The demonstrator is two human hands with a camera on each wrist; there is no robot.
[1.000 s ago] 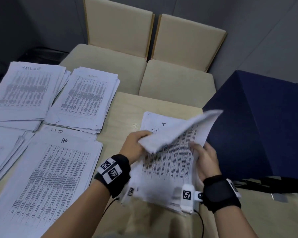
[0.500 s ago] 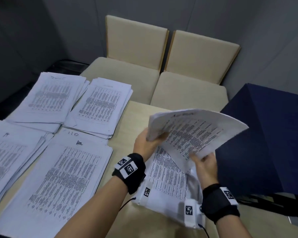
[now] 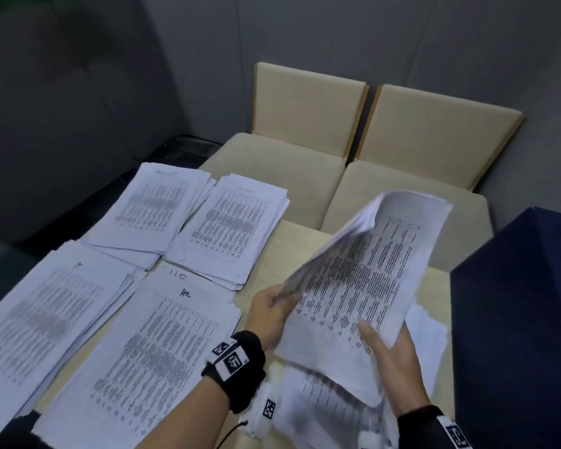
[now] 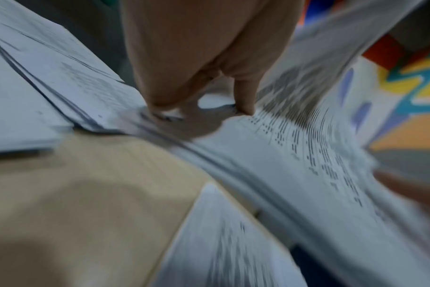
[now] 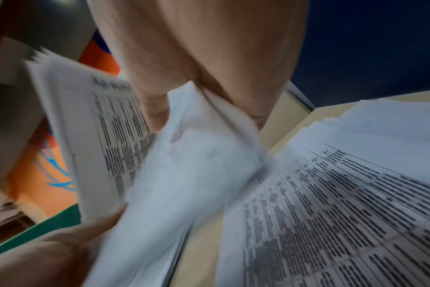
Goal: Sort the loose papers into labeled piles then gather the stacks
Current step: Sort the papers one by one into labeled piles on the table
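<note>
Far-left pile: lies at the left edge of the head view, sheets fanned and slipping at its edges; handwriting on top, too blurred to read.
Upper-left piles: two lie side by side at the upper left, the right one fairly square; both sit flat on the table.
Near pile: lower left of centre, topped by a handwritten label; its stack looks thick, so by my judgement it is heavy for paper and will sag if lifted by one edge.
Left hand: centre of the head view, thumb and fingers pinching the left edge of the lifted bundle; the left wrist view shows the fingertips pressed on the sheet edges.
Lifted bundle: centre right, raised and tilted off the table, its far end curling over; it is floppy, light and slippery sheet on sheet.
Where to hold: I judge both long edges, thumbs on top, best, so no sheet slides out.
Right hand: lower right, fingers under the bundle's lower corner, thumb on the printed face, grasping it.
Remaining sheets: lie on the table under the bundle, at the lower centre right.
Dark blue box: fills the right edge, just beside the bundle.
</note>
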